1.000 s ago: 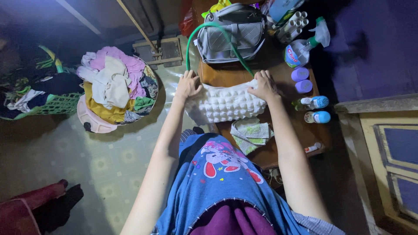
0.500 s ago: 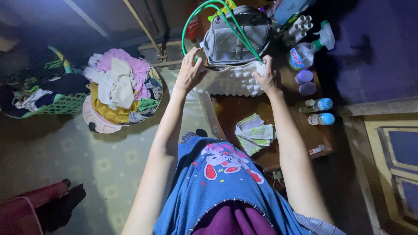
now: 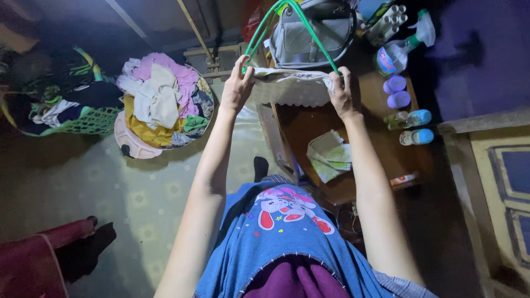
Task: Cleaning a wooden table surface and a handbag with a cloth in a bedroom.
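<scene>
**White cloth stretched on a green hanger**

White cloth (image 3: 292,88) hangs level between both hands, its long axis running left to right, raised above the wooden desk (image 3: 309,124). The left hand (image 3: 238,84) pinches the left end, the right hand (image 3: 341,94) grips the right end, both closed on cloth and green hanger (image 3: 287,27). Neither hand is nearer. On the floor to the left, a round basket (image 3: 124,144) holds heaped clothes; a green basket (image 3: 83,122) holds more.

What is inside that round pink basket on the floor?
The pink basket holds a heap of crumpled clothes: pink, cream, mustard yellow, green and dark patterned pieces, piled above its rim. Whatever lies beneath the top layer is covered and cannot be seen.
</scene>
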